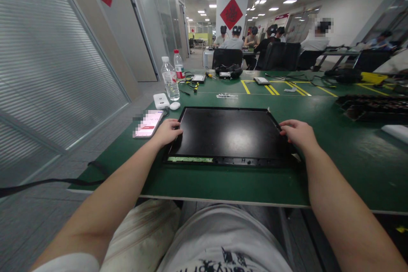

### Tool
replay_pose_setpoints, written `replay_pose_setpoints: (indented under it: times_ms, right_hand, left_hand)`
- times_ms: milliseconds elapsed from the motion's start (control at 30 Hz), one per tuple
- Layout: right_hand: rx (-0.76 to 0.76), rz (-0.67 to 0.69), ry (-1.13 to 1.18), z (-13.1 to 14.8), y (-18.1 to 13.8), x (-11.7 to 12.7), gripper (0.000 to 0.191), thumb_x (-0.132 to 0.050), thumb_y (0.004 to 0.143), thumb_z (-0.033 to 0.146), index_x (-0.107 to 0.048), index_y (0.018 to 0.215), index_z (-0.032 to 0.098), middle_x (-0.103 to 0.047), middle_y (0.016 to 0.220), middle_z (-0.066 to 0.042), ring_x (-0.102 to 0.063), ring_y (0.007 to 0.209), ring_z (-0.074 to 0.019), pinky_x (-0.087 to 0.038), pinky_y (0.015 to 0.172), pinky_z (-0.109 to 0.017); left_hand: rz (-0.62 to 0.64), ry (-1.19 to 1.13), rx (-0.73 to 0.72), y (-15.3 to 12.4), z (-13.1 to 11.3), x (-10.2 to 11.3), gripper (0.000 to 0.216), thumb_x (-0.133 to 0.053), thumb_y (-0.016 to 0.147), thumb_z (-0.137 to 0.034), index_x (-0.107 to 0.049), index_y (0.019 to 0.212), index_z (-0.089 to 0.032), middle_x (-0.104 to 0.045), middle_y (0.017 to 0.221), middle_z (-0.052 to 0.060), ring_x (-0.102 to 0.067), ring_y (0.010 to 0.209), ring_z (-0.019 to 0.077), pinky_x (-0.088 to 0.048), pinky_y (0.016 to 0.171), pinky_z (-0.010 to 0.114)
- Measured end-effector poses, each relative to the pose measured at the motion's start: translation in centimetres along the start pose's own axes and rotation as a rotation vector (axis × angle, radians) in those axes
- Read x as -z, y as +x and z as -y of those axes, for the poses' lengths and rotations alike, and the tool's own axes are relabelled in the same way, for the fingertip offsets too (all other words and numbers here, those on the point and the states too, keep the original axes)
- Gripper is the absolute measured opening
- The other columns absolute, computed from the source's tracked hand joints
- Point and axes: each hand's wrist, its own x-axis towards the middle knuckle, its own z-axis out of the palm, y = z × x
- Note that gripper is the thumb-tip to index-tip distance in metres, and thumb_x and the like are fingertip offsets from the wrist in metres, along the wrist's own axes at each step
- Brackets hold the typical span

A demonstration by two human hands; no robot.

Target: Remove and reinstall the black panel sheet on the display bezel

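A black flat screen panel (228, 134) lies face up on the green table (344, 153) in front of me. A thin green circuit strip (190, 159) shows along its near left edge. My left hand (167, 131) rests on the panel's left edge, fingers curled over the rim. My right hand (296, 132) grips the right edge the same way. The panel sits flat, not lifted.
A lit phone (149, 123) lies just left of my left hand. Behind it are a white charger box (161, 100), a white mouse (174, 106) and two water bottles (170, 78). A dark tray (372, 107) sits at the right. Several seated people work at the far tables.
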Motion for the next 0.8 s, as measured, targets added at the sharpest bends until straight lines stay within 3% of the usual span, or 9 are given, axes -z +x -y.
replay_pose_setpoints:
  times_ms: [167,300,467,667,800]
  right_hand:
    - [0.009,-0.003,-0.07,0.4,-0.2,0.1,0.03,-0.061,0.08,0.021,-0.08,0.103,0.02,-0.077,0.079,-0.004,-0.058,0.047,-0.0142,-0.053,0.062,-0.031]
    - [0.018,-0.012,-0.089,0.2,-0.1,0.0,0.029,-0.06,0.081,0.021,-0.08,0.103,0.019,-0.078,0.079,-0.004,-0.06,0.048,-0.0149,-0.052,0.062,-0.031]
    - [0.017,-0.022,-0.097,0.1,-0.1,-0.1,0.031,-0.061,0.08,0.02,-0.08,0.104,0.019,-0.079,0.081,-0.004,-0.06,0.048,-0.015,-0.052,0.062,-0.031]
    - [0.021,-0.022,-0.11,0.3,-0.2,-0.1,0.031,-0.06,0.08,0.021,-0.08,0.103,0.019,-0.078,0.081,-0.005,-0.059,0.048,-0.0148,-0.053,0.063,-0.031]
    - [0.022,-0.026,-0.103,0.3,-0.2,-0.2,0.03,-0.06,0.08,0.022,-0.08,0.103,0.019,-0.078,0.082,-0.005,-0.06,0.049,-0.0151,-0.053,0.061,-0.031]
  left_hand:
    - [-0.001,0.071,-0.039,-0.1,0.0,0.1,0.04,-0.069,0.077,-0.035,-0.082,0.111,-0.018,-0.065,0.14,0.013,-0.064,0.126,0.0347,-0.052,0.111,0.043]
    - [0.034,0.1,-0.106,-0.4,-0.2,0.3,0.058,-0.066,0.081,-0.04,-0.073,0.132,-0.016,-0.063,0.141,0.016,-0.062,0.129,0.0342,-0.052,0.111,0.047]
    - [0.082,0.192,-0.25,-0.7,-0.3,1.0,0.068,-0.067,0.082,-0.053,-0.069,0.138,-0.013,-0.054,0.147,0.02,-0.054,0.138,0.0375,-0.042,0.12,0.052]
    - [0.282,0.18,-0.457,-1.2,-0.7,2.2,0.079,-0.072,0.078,-0.07,-0.069,0.14,-0.021,-0.052,0.154,0.017,-0.05,0.143,0.0389,-0.037,0.123,0.052]
    - [0.413,0.172,-0.521,-2.0,-1.8,2.8,0.075,-0.072,0.081,-0.068,-0.068,0.141,-0.024,-0.057,0.151,0.015,-0.056,0.139,0.0348,-0.041,0.12,0.046]
